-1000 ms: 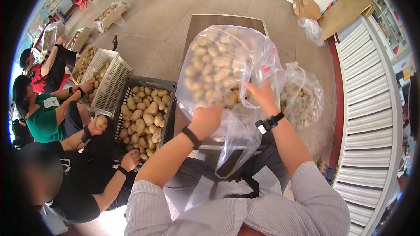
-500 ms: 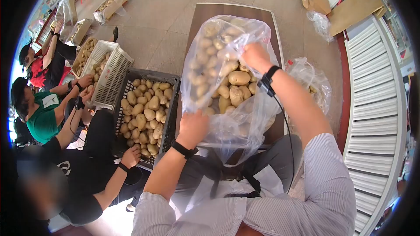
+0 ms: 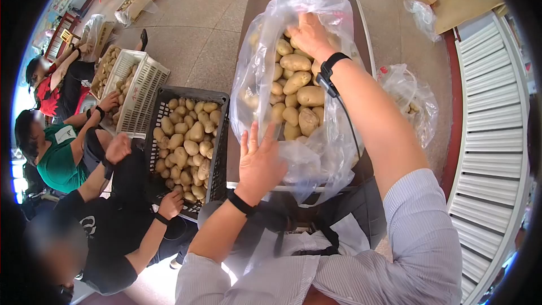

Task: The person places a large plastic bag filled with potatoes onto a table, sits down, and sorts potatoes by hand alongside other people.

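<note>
On a brown table (image 3: 258, 3) stands a clear plastic bag (image 3: 248, 73), its mouth spread wide over many potatoes (image 3: 297, 82). My left hand (image 3: 261, 164) lies with fingers spread against the bag's near left edge. Farther up, my right hand (image 3: 309, 35) reaches in at the bag's far side, above the potatoes; its fingertips are partly hidden, and whether they grip the plastic is unclear. A black crate (image 3: 219, 138) full of potatoes is left of the table.
Three people sit along the left; the nearest has a hand (image 3: 170, 205) at the black crate. Beyond it is a white crate (image 3: 148, 87) with potatoes. Another filled bag (image 3: 409, 99) lies right of the table, near a white radiator (image 3: 491, 130).
The bag's mouth has been opened wider, uncovering more potatoes. My right hand has moved up to the far side. My left hand has let go of the plastic and spread its fingers.
</note>
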A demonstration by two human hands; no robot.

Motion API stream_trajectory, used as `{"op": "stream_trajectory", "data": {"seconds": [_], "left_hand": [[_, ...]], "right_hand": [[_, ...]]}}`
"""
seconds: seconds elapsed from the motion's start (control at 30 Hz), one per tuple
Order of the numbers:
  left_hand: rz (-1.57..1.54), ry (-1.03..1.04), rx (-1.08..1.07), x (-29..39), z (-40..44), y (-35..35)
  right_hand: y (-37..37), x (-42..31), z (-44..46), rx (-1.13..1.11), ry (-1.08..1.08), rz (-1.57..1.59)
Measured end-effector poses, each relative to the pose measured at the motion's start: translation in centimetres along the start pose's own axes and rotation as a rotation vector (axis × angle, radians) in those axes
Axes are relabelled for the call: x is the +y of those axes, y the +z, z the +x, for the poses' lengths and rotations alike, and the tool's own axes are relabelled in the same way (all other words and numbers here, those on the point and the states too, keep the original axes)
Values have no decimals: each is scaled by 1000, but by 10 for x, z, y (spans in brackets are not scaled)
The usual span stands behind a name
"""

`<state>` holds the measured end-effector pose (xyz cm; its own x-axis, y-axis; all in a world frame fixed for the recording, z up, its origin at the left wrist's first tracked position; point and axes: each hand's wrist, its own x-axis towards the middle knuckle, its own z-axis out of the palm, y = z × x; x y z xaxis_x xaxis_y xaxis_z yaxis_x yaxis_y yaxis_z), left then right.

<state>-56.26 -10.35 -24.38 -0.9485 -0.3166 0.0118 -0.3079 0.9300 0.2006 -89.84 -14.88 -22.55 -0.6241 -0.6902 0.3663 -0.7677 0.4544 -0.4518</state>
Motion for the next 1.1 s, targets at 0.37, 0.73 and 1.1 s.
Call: {"op": "stream_trajectory", "data": {"seconds": [0.37, 0.73, 1.1], "left_hand": [[-95, 179, 108, 31, -1, 8], [-130, 131, 12, 6, -28, 44], [-192, 290, 128, 2, -58, 50]], "right_hand": [[4, 28, -51, -68, 252, -108], [-78, -4, -263, -423, -476, 50], [-83, -17, -311, -559, -540, -245]]}}
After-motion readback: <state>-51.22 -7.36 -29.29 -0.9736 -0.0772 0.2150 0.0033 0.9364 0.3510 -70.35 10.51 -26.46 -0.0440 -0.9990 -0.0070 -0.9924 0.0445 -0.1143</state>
